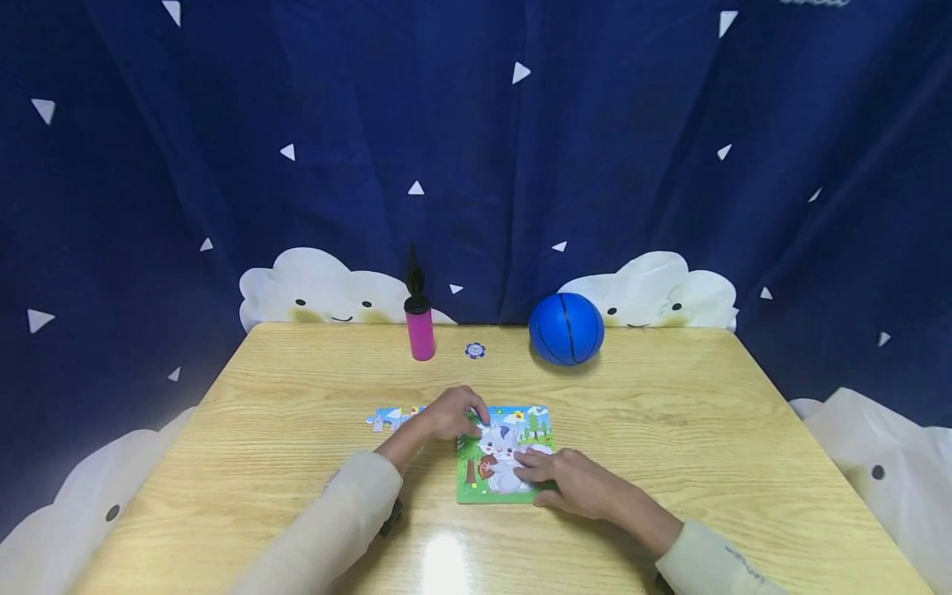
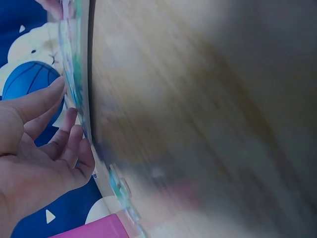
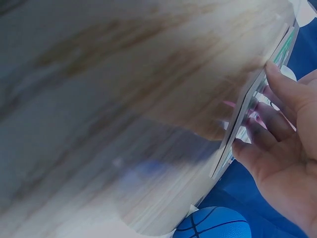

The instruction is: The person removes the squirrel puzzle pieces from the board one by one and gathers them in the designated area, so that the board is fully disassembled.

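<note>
A square jigsaw puzzle (image 1: 504,478) showing a grey squirrel with an acorn lies flat on the wooden table. Over its upper left corner is my left hand (image 1: 454,413), its fingertips touching the picture near the top edge; the left wrist view shows nothing gripped between the loosely bent fingers. My right hand (image 1: 568,481) rests on the puzzle's right side, fingers spread across the squirrel. In the right wrist view its thumb (image 3: 280,82) is at the puzzle's edge. Loose jigsaw pieces (image 1: 387,418) lie left of the puzzle, partly hidden by my left hand and forearm.
Toward the back of the table (image 1: 654,413) stand a pink hand pump (image 1: 421,333) with a black nozzle and a blue ball (image 1: 567,329) with black lines. A blue and white poker chip (image 1: 475,351) lies between them. Behind the table hangs a dark blue curtain (image 1: 461,124).
</note>
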